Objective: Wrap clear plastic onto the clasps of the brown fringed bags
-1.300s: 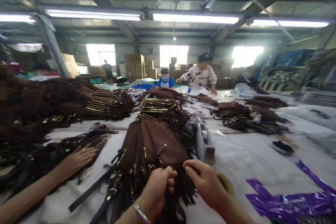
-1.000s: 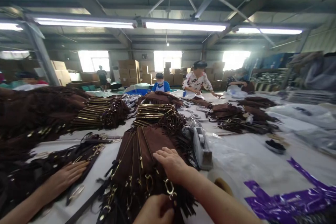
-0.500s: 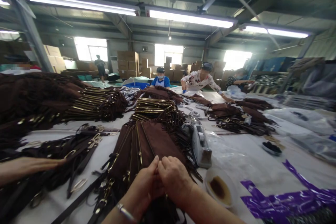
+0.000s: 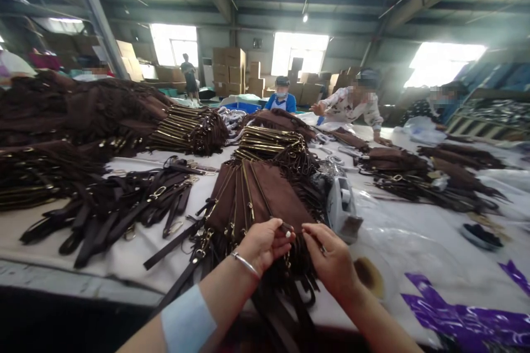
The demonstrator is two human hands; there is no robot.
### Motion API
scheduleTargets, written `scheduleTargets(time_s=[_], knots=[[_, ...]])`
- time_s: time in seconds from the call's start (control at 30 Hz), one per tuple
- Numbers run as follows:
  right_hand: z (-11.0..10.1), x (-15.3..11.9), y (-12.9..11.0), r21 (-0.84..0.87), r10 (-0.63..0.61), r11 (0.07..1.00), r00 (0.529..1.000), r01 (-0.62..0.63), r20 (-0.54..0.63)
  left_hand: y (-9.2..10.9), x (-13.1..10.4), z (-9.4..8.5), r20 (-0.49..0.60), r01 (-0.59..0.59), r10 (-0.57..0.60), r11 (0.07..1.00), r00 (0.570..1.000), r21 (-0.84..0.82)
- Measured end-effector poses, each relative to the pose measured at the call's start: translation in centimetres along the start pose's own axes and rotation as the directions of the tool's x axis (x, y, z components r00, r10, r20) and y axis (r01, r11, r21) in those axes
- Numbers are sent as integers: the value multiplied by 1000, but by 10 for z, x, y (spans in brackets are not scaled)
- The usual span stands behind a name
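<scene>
My left hand [image 4: 267, 242] is closed around a short dark strap end [image 4: 285, 227] with a small pale, shiny stud by the fingertips. A little to its right, my right hand [image 4: 331, 259], with a ring, pinches at the lower edge of a brown fabric pouch [image 4: 285, 187]; what its fingertips hold is too small to make out. Several such pouches with gold zippers [image 4: 250, 198] lie fanned under both hands. Dark straps with gold clasps [image 4: 199, 253] hang from them toward me.
Behind stands a stack of zippered pouches [image 4: 269, 140]. Loose dark straps [image 4: 136, 198] lie left, a tape dispenser [image 4: 343, 207] right, beside a round container with brown contents [image 4: 368, 276]. Purple plastic [image 4: 464, 309] is at lower right. Co-workers [image 4: 351, 105] are across the table.
My hands have parted from being pressed together, and the strap end now shows in my left hand. Another person's hand over the straps at left has gone. The view has turned left and down.
</scene>
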State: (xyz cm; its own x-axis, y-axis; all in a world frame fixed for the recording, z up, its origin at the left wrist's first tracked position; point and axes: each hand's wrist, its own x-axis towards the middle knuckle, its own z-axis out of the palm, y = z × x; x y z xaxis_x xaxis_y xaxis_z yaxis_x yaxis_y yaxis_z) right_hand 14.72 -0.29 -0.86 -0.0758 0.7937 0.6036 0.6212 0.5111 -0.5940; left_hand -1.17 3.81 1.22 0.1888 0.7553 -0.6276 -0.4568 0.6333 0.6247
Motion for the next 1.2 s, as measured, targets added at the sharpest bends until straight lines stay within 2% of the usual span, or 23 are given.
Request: scheduleTargets(time_s=[0.1,0.2,0.3,0.4,0.47,0.53,0.6,0.63,0.67,0.77,0.8,0.9,1.0,1.1,1.2], knots=[[0,-5,-5,-54,2,999,999,0,33,0,-1,2,-11,-9,9,1000,1000,1],[2,-6,-14,-209,-136,967,988,148,70,-1,0,3,-19,-14,14,1000,1000,-8],[7,-3,-20,-385,-285,864,946,324,157,-3,1,3,-27,-23,22,1000,999,-21],[11,4,-22,-428,-302,823,925,374,230,-4,2,4,-47,-37,36,999,998,-35],[12,9,-21,-345,-237,891,950,295,201,-4,2,4,-63,-42,39,998,997,-39],[10,12,-17,-205,-43,977,995,61,92,-4,0,4,-67,-38,36,999,997,-36],[3,12,-11,-63,211,976,977,-210,25,-3,-2,4,-57,-29,28,999,998,-28],[-1,10,-8,-14,284,959,957,-284,56,-2,-3,4,-50,-26,25,999,998,-23],[-5,8,-4,16,303,952,945,-307,125,-2,-4,4,-46,-23,22,1000,999,-21],[-15,1,0,36,234,965,910,-261,342,-3,-3,2,-34,-22,21,1000,999,-19],[-16,1,0,21,259,959,899,-284,353,-3,-2,1,-29,-22,22,1000,999,-17],[-9,12,-7,-45,382,922,888,-383,257,-6,1,-1,-19,-44,44,999,999,-5],[6,31,-16,-139,348,935,917,-325,196,-10,2,-4,-17,-77,77,997,997,3],[19,42,-22,-243,299,938,931,-246,211,-13,1,-8,-13,-96,96,995,995,11],[23,42,-21,-164,332,941,902,-296,278,-14,-1,-11,-9,-94,95,995,995,38]])
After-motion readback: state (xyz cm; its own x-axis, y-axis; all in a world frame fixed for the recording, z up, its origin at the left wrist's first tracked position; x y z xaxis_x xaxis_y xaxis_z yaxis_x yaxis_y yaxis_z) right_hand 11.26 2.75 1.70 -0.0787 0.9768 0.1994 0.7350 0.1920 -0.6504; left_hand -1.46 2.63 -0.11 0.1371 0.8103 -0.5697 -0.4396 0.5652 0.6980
